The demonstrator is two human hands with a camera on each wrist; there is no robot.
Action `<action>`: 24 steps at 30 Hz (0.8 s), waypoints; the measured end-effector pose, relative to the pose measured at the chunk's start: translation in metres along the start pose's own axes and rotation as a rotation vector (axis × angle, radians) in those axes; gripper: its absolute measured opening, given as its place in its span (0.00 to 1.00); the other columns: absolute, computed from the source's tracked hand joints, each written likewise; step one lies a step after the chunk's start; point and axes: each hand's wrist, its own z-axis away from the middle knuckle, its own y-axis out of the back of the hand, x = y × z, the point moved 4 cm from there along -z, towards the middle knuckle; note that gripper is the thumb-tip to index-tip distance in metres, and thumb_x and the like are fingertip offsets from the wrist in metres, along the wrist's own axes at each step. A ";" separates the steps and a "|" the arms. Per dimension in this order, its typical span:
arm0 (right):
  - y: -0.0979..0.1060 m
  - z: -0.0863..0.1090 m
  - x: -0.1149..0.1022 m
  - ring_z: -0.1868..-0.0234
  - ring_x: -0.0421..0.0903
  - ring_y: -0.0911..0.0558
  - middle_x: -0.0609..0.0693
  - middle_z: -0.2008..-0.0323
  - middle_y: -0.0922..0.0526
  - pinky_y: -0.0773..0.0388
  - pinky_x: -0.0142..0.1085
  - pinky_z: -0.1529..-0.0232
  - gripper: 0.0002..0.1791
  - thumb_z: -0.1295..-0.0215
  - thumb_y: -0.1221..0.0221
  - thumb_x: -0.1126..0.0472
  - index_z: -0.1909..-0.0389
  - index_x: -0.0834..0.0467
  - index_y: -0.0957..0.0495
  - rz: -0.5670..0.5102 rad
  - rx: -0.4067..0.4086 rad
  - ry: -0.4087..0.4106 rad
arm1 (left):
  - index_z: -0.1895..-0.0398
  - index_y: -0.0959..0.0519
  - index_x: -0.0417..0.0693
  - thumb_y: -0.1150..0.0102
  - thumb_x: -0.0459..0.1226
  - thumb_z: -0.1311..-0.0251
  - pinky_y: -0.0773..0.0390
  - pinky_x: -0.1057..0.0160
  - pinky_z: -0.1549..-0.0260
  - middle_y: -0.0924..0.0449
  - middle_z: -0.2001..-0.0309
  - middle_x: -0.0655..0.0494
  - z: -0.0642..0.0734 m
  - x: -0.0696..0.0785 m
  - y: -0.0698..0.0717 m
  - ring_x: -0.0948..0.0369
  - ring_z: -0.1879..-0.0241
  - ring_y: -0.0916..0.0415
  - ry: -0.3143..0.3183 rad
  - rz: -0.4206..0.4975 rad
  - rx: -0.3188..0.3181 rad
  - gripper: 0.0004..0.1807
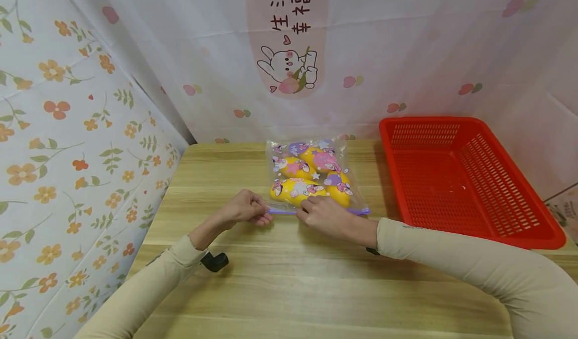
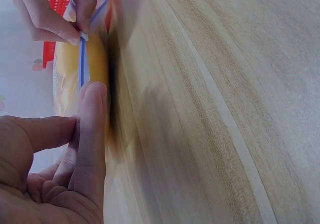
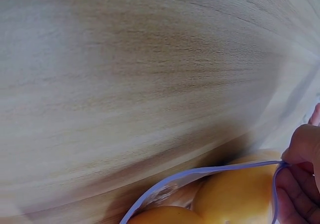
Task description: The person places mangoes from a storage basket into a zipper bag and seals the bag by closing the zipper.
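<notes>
A clear zip bag [image 1: 294,167] with pink and purple cartoon prints lies on the table, its purple zip edge [image 1: 283,211] towards me. Several smooth yellow fruits [image 3: 232,194] fill it; their exact kind is unclear. My left hand [image 1: 247,207] pinches the left end of the zip edge between thumb and fingers. Further along the same edge, my right hand [image 1: 326,215] pinches the zip at a small whitish slider [image 2: 84,35]. In the right wrist view the bag's mouth gapes beyond the right hand, and between the two hands the zip strip runs taut.
A red plastic basket [image 1: 397,188] with slatted walls stands at the table's right. The wooden table [image 1: 289,284] ends at a printed white curtain [image 1: 203,38] behind the bag. A flowered cloth [image 1: 58,143] hangs along the left.
</notes>
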 end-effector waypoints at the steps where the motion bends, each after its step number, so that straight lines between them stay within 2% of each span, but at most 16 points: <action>1: 0.000 0.000 0.000 0.68 0.48 0.18 0.53 0.68 0.18 0.17 0.36 0.67 0.09 0.40 0.28 0.65 0.61 0.60 0.16 0.001 -0.003 0.000 | 0.57 0.22 0.23 0.50 0.23 0.28 0.15 0.56 0.63 0.14 0.66 0.36 0.000 0.000 0.000 0.49 0.65 0.13 0.001 0.001 0.001 0.08; 15: 0.003 0.005 0.001 0.68 0.48 0.18 0.53 0.69 0.18 0.17 0.37 0.68 0.07 0.39 0.28 0.67 0.62 0.60 0.16 -0.011 0.004 -0.007 | 0.58 0.22 0.23 0.50 0.23 0.28 0.15 0.56 0.63 0.15 0.65 0.34 0.001 0.001 -0.001 0.52 0.66 0.13 0.007 0.001 0.006 0.08; 24: 0.005 0.006 0.002 0.66 0.48 0.17 0.53 0.67 0.17 0.16 0.37 0.63 0.10 0.40 0.27 0.64 0.59 0.60 0.15 -0.017 -0.041 -0.013 | 0.58 0.22 0.23 0.50 0.23 0.28 0.15 0.55 0.63 0.15 0.65 0.35 0.001 0.001 -0.001 0.53 0.67 0.13 0.002 0.001 0.002 0.08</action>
